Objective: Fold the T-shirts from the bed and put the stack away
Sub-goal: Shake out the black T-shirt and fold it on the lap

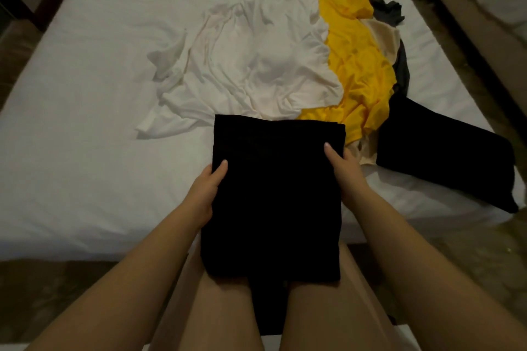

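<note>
My left hand (pixel 209 191) and right hand (pixel 346 172) pinch the black shirt (pixel 273 202) at 9 and 3 o'clock, thumbs on top; light, floppy stuff.

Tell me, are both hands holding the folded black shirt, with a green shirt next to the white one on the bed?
Almost. Beside the white shirt lies a yellow shirt, not a green one; the head view shows it. The left hand and right hand do hold the folded black shirt.

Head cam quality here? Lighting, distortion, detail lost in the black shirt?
Head view: dim, warm light, slightly soft; wide-angle bows the bed edges; black shirt is crushed to flat black, folds unreadable; white shirt keeps its creases.
</note>
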